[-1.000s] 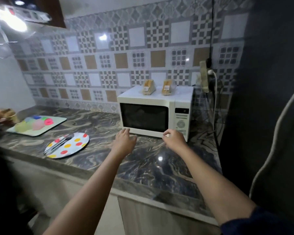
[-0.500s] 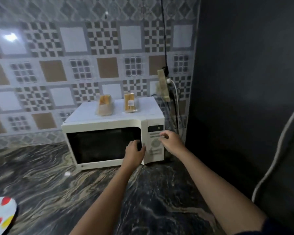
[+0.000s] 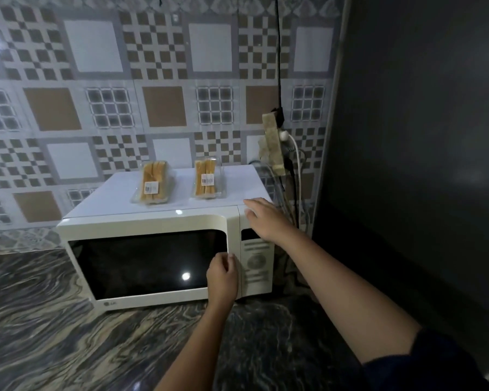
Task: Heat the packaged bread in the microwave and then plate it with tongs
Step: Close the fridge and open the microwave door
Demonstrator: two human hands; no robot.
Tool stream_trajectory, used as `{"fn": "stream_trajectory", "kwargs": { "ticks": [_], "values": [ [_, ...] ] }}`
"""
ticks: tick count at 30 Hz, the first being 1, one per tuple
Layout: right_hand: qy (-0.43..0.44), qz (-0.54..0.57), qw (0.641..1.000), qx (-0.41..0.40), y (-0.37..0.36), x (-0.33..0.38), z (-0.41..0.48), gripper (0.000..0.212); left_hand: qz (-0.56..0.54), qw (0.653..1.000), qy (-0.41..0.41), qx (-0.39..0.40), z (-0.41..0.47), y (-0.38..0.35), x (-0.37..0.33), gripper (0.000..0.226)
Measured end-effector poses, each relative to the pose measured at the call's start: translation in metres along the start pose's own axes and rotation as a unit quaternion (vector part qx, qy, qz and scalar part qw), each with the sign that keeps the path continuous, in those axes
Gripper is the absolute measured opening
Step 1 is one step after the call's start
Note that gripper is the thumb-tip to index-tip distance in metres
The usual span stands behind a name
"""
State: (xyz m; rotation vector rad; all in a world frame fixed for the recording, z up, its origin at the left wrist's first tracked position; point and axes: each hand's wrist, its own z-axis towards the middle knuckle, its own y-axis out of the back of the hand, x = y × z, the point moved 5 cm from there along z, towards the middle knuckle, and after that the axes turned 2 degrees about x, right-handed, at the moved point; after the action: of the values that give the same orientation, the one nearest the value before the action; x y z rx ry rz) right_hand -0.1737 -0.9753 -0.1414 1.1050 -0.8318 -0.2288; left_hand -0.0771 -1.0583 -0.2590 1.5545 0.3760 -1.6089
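So the marbled dark surface runs along the bottom, and a cream microwave sits on it against the patterned tile wall. The bread is up on the microwave's flat top, in two packs. The left pack is a clear plastic wrapper with golden-brown slices stood on edge and a small white label on the front. It's turned a bit off square. The right pack is near it but not touching, with the same clear wrapper and toasty slices plus a barcode sticker. It sits straighter. Both are lying flat and look sealed.

The microwave door looks closed, and the window is too dark to tell what's inside.

The person's left hand has a narrow grip, fingers curled in at the door's right edge, right at the seam with the control panel. The right hand has no grip going at all. Its fingers are out straight and lie over the top right front corner of the microwave, above the panel.

Further right, a yellowed power strip hangs on the wall with cables trailing down behind the microwave.
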Motion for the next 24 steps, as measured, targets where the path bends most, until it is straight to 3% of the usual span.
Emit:
{"fn": "stream_trajectory", "kwargs": {
  "ticks": [3, 11, 24],
  "values": [
    [0.016, -0.055, 0.998, 0.014, -0.008, -0.005, 0.012, 0.045, -0.019, 0.999, -0.015, 0.027, 0.006, -0.005, 0.008, 0.03],
    [0.022, -0.087, 0.994, -0.068, -0.017, -0.01, 0.017, 0.045, 0.0, 0.997, -0.009, 0.082, 0.02, -0.004, 0.024, 0.036],
    [0.033, -0.095, 0.99, -0.102, -0.017, -0.012, 0.019, 0.043, 0.005, 0.997, -0.009, 0.078, 0.018, -0.006, 0.022, 0.035]
  ]
}}
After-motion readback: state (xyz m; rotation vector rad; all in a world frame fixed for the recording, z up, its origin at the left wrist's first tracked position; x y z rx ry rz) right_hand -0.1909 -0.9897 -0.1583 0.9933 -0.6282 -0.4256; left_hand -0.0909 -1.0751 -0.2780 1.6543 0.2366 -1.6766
